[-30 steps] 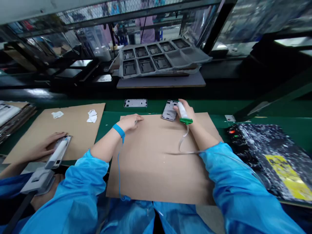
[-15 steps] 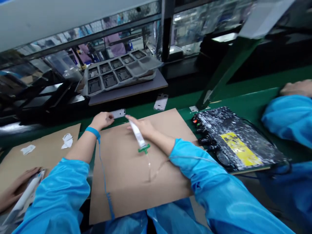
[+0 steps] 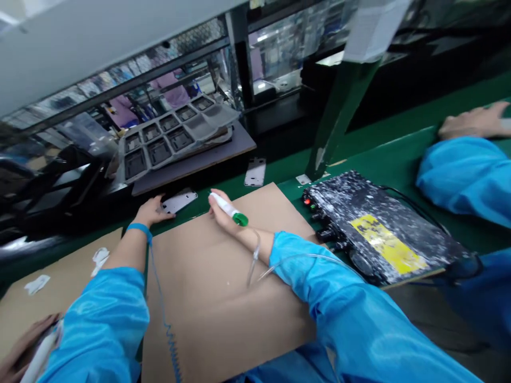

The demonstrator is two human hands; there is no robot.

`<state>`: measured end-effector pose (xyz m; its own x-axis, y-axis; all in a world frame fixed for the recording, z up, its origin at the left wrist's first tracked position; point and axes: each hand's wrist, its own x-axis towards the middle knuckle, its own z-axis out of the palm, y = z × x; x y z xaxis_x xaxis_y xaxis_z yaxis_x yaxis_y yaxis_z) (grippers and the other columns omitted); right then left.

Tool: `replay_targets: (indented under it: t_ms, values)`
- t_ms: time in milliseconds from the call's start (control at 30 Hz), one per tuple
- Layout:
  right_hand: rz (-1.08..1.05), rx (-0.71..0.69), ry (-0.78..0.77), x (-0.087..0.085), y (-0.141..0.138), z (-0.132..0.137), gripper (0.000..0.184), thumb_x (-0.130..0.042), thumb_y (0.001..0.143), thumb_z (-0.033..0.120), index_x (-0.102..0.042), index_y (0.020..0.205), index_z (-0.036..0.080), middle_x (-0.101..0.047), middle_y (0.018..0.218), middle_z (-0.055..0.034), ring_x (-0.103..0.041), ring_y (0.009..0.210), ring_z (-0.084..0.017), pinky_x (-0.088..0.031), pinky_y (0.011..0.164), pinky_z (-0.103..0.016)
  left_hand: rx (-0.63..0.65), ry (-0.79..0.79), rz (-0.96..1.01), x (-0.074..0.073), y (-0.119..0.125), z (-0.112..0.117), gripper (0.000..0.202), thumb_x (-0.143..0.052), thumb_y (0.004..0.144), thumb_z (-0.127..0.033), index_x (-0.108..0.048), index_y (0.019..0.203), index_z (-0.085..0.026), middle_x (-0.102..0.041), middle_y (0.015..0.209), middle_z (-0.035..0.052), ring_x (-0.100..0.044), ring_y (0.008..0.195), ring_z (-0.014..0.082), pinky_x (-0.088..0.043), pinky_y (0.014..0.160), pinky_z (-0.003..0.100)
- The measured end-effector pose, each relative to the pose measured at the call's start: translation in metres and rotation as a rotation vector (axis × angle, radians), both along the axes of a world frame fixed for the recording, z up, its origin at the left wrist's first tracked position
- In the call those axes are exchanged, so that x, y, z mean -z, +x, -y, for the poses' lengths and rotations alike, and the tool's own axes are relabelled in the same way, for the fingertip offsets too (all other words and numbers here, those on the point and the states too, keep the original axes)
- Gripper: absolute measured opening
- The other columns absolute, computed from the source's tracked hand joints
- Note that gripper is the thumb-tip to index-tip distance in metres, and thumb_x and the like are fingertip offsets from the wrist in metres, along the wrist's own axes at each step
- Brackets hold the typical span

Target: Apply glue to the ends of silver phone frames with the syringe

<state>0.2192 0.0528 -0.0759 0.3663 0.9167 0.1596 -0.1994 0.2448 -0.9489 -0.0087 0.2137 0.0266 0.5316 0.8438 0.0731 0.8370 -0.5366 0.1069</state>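
Note:
My left hand, with a blue wrist strap on its wrist, grips the left end of a pale flat phone frame, thumb and fingers on its edges. This frame is at the green bench surface, just past the cardboard. In my right hand is a white dispensing syringe with a green end cap; its tip points away to the upper left. A clear tube runs from the cap back along my sleeve. A second phone frame lies flat farther right.
A brown cardboard sheet lies before me. Black paint-spattered dispenser box stands right, near a green post. Compartmented trays rest on a shelf behind. Co-workers' hands appear at right and lower left.
The phone frame has tilted, its right end up, with my left hand still at it. My right hand has turned the syringe to a flatter slant. The whole view has shifted.

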Motion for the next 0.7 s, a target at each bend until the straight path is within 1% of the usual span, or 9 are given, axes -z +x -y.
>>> replay_targets:
  t_ms: [67,167,233,300,367,467,567,633,700]
  values:
    - [-0.034,0.034,-0.001,0.004,0.003,0.000,0.077,-0.051,0.096,0.080,-0.051,0.146,0.021,-0.068,0.092,-0.0026,-0.064,0.072,-0.016,-0.056,0.067,-0.029,-0.104,0.040,-0.033,-0.005,-0.007,0.019,0.099,-0.088,0.071,-0.057,-0.049,0.145,-0.002,-0.066,0.124,0.0209,-0.062,0.126,0.0476,-0.047,0.111,0.063]
    - [-0.075,0.099,-0.009,0.013,0.008,-0.005,0.078,-0.062,0.091,0.077,-0.052,0.143,0.021,-0.069,0.102,-0.0048,-0.066,0.078,-0.016,-0.055,0.067,-0.027,-0.093,-0.003,-0.028,-0.005,-0.021,0.067,0.116,-0.093,0.067,-0.054,-0.037,0.161,-0.015,-0.065,0.134,0.0150,-0.066,0.124,0.0370,-0.051,0.113,0.050]
    - [-0.084,0.124,-0.031,0.018,0.010,-0.009,0.079,-0.065,0.088,0.076,-0.053,0.143,0.020,-0.069,0.096,-0.0036,-0.065,0.075,-0.015,-0.054,0.065,-0.027,0.116,-0.167,0.032,0.002,-0.025,0.105,0.120,-0.093,0.067,-0.057,-0.032,0.165,-0.021,-0.066,0.138,0.0119,-0.065,0.128,0.0333,-0.049,0.116,0.047]
    - [-0.070,0.101,-0.060,0.021,0.011,-0.008,0.082,-0.066,0.087,0.076,-0.053,0.143,0.018,-0.069,0.088,-0.0020,-0.064,0.070,-0.015,-0.053,0.061,-0.026,0.373,-0.327,0.088,0.016,-0.024,0.138,0.109,-0.086,0.076,-0.059,-0.034,0.165,-0.025,-0.060,0.151,0.0132,-0.054,0.143,0.0369,-0.042,0.124,0.053]
    - [-0.018,0.045,-0.072,0.024,0.011,-0.002,0.082,-0.066,0.087,0.077,-0.054,0.143,0.018,-0.069,0.084,-0.0021,-0.064,0.067,-0.016,-0.053,0.059,-0.027,0.493,-0.385,0.140,0.034,-0.021,0.159,0.092,-0.076,0.087,-0.057,-0.037,0.164,-0.026,-0.049,0.163,0.0145,-0.039,0.157,0.0404,-0.033,0.130,0.059]
    - [0.166,-0.031,-0.042,0.027,0.012,0.010,0.078,-0.063,0.091,0.076,-0.056,0.143,0.019,-0.072,0.087,-0.0048,-0.068,0.070,-0.019,-0.058,0.063,-0.032,0.277,-0.297,0.310,0.062,-0.017,0.165,0.076,-0.061,0.096,-0.055,-0.041,0.161,-0.021,-0.044,0.166,0.0185,-0.040,0.156,0.0393,-0.035,0.129,0.059]
    - [0.410,-0.085,0.014,0.032,0.014,0.020,0.071,-0.062,0.095,0.075,-0.060,0.141,0.021,-0.075,0.100,-0.0094,-0.074,0.085,-0.026,-0.064,0.077,-0.042,-0.011,-0.200,0.458,0.086,-0.012,0.162,0.061,-0.045,0.104,-0.056,-0.050,0.150,-0.017,-0.058,0.149,0.0203,-0.057,0.140,0.0347,-0.045,0.121,0.057]
    - [0.517,-0.114,0.039,0.034,0.015,0.026,0.068,-0.062,0.096,0.073,-0.060,0.143,0.024,-0.075,0.106,-0.0108,-0.075,0.092,-0.029,-0.065,0.084,-0.046,-0.028,-0.182,0.472,0.097,-0.003,0.165,0.062,-0.051,0.101,-0.064,-0.058,0.140,-0.016,-0.062,0.143,0.0186,-0.055,0.140,0.0355,-0.041,0.124,0.057]
    - [0.560,-0.146,0.055,0.034,0.015,0.032,0.067,-0.060,0.098,0.072,-0.058,0.145,0.025,-0.076,0.107,-0.0110,-0.075,0.096,-0.030,-0.065,0.088,-0.049,0.019,-0.150,0.428,0.101,0.007,0.172,0.073,-0.070,0.087,-0.073,-0.064,0.133,-0.017,-0.060,0.145,0.0180,-0.046,0.148,0.0404,-0.032,0.128,0.060]
